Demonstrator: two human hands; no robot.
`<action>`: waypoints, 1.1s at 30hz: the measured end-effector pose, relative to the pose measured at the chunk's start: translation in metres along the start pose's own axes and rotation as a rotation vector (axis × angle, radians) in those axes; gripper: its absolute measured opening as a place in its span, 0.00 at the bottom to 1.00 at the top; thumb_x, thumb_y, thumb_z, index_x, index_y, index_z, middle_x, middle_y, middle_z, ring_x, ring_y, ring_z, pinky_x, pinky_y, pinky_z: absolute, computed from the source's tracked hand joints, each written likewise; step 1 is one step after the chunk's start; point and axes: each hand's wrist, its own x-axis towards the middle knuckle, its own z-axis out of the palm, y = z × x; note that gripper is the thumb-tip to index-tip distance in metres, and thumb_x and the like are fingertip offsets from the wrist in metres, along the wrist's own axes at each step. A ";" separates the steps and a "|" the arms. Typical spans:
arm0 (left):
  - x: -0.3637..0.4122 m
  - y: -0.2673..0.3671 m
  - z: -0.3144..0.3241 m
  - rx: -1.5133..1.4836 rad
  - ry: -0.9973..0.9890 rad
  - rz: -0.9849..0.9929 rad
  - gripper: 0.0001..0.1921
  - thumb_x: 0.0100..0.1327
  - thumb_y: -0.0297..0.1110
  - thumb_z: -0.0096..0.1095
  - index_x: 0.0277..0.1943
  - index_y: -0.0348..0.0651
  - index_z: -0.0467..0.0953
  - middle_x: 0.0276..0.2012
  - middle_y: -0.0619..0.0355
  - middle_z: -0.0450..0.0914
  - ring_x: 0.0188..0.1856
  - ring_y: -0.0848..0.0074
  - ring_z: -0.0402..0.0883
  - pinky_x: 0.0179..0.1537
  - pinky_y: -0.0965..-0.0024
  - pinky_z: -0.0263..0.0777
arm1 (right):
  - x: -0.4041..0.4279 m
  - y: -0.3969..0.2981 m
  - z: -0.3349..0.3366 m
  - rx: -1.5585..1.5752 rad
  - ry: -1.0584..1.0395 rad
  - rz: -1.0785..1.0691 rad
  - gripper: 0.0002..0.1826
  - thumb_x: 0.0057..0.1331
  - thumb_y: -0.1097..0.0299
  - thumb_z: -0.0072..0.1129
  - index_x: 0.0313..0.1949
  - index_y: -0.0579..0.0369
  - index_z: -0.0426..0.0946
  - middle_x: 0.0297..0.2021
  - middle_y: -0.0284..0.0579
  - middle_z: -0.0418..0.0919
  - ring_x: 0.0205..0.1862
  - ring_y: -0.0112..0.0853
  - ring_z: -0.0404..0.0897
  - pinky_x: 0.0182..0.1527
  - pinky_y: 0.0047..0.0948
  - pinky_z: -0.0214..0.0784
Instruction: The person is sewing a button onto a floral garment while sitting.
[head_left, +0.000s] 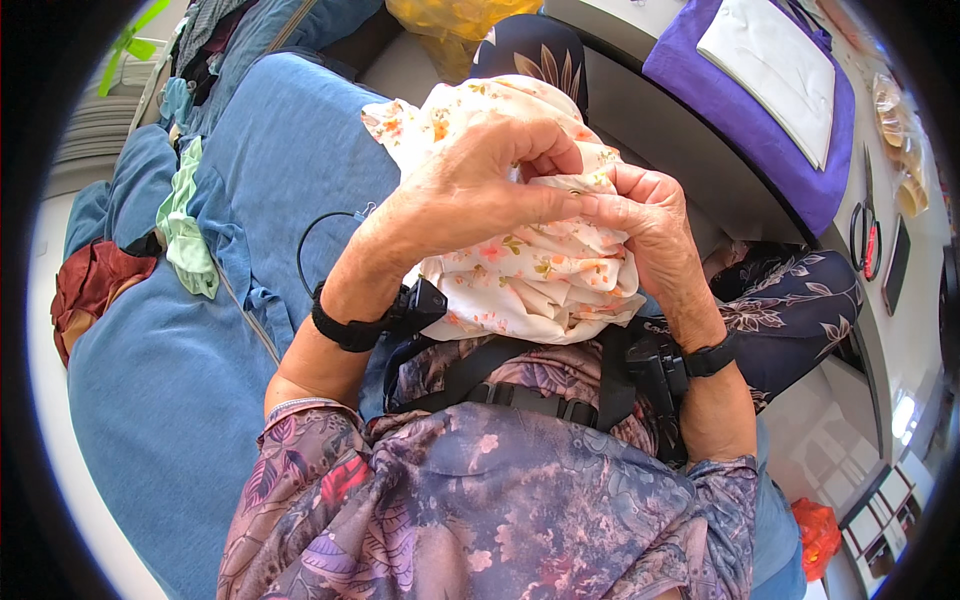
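Note:
A white fabric with orange and pink flowers (517, 277) lies bunched over the lap. My left hand (487, 176) pinches an edge of it between thumb and fingers. Close against it, my right hand (649, 210) grips the same edge, and the two thumb tips meet. Folds of the fabric hang below and behind both hands. Whether a needle or other small thing is between the fingertips cannot be told. Black straps with small devices are on both wrists.
Blue cloth (300, 135) covers the seat at left, with a pale green cloth (184, 225) and a dark red cloth (97, 289) on it. At right, a white table holds a purple bag (787, 180), scissors (868, 217) and a phone (896, 266). A yellow plastic bag (450, 30) is at the top.

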 end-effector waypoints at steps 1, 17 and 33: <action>0.000 -0.003 0.001 -0.024 0.014 0.013 0.10 0.57 0.26 0.68 0.40 0.33 0.76 0.33 0.65 0.75 0.36 0.85 0.72 0.40 0.80 0.69 | 0.000 0.000 0.001 -0.007 0.008 -0.001 0.10 0.58 0.72 0.65 0.38 0.64 0.80 0.31 0.39 0.82 0.30 0.18 0.78 0.32 0.16 0.71; 0.000 -0.007 0.005 -0.088 0.056 -0.028 0.10 0.55 0.21 0.65 0.41 0.33 0.76 0.35 0.63 0.76 0.38 0.84 0.73 0.43 0.79 0.70 | 0.001 -0.003 0.006 0.040 0.004 -0.002 0.10 0.65 0.68 0.58 0.36 0.63 0.80 0.30 0.37 0.81 0.29 0.16 0.77 0.32 0.15 0.71; 0.001 -0.006 0.005 -0.047 0.091 0.003 0.09 0.54 0.20 0.65 0.40 0.31 0.78 0.34 0.62 0.77 0.36 0.84 0.74 0.41 0.79 0.70 | 0.003 0.003 0.001 0.055 0.017 -0.006 0.10 0.65 0.67 0.57 0.36 0.62 0.80 0.31 0.36 0.81 0.30 0.16 0.77 0.34 0.14 0.70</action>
